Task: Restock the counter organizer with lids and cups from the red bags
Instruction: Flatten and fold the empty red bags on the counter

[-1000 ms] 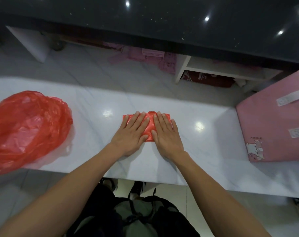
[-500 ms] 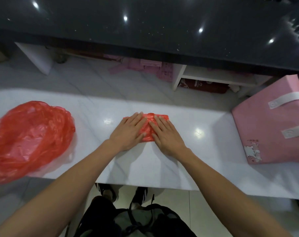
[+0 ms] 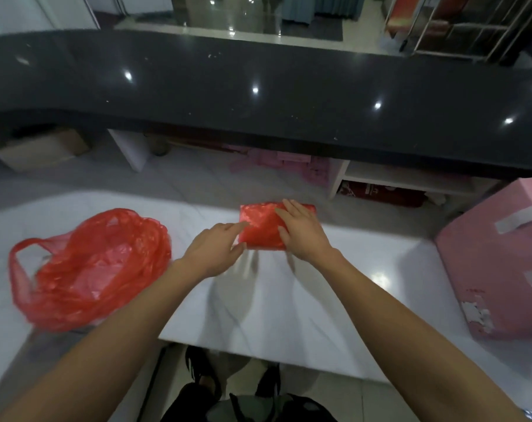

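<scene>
Folded flat red plastic bag (image 3: pixel 263 224) lies on white marble surface (image 3: pixel 289 300), long axis left-right; right hand (image 3: pixel 302 231) presses flat on it, fingers straight; left hand (image 3: pixel 217 248) touches its left edge, fingers extended; crumpled red plastic bag (image 3: pixel 88 269) well left, nearer left hand.

No readable text anywhere. Pink box (image 3: pixel 499 263) at right has white strips and a worn sticker — print too blurred to make out. Dark red package (image 3: pixel 377 193) on the shelf under the black counter carries white marks — illegible. Red bags bear no lettering that shows.
</scene>
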Demonstrator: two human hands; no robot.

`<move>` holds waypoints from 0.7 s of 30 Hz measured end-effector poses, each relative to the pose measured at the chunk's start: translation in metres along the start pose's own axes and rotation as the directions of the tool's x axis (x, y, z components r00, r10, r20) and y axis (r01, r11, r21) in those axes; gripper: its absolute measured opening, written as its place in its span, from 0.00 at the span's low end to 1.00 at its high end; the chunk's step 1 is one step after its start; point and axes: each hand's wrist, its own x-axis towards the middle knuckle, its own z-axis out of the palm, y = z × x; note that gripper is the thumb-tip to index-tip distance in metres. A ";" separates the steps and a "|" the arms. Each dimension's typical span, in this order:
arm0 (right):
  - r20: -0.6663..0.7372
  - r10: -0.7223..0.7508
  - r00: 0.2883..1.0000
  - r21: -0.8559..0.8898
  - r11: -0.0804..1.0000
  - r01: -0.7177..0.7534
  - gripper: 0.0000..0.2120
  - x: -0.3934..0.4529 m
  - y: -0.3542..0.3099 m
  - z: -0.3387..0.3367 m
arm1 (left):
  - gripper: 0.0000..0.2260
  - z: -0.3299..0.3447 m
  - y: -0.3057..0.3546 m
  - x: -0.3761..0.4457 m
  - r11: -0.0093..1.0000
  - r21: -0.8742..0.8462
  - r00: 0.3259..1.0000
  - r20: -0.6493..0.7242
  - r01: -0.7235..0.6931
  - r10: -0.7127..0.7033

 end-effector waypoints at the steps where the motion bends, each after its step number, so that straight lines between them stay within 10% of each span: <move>1: -0.006 -0.017 1.000 0.008 1.000 0.017 0.25 0.000 -0.005 -0.001 | 0.24 -0.003 -0.003 -0.004 1.000 -0.012 1.000 -0.008 0.012 -0.012; 21: 0.014 -0.266 0.964 0.277 0.927 0.252 0.23 0.050 -0.239 0.038 | 0.19 -0.052 -0.227 -0.149 0.957 -0.184 0.838 -0.464 0.226 -0.287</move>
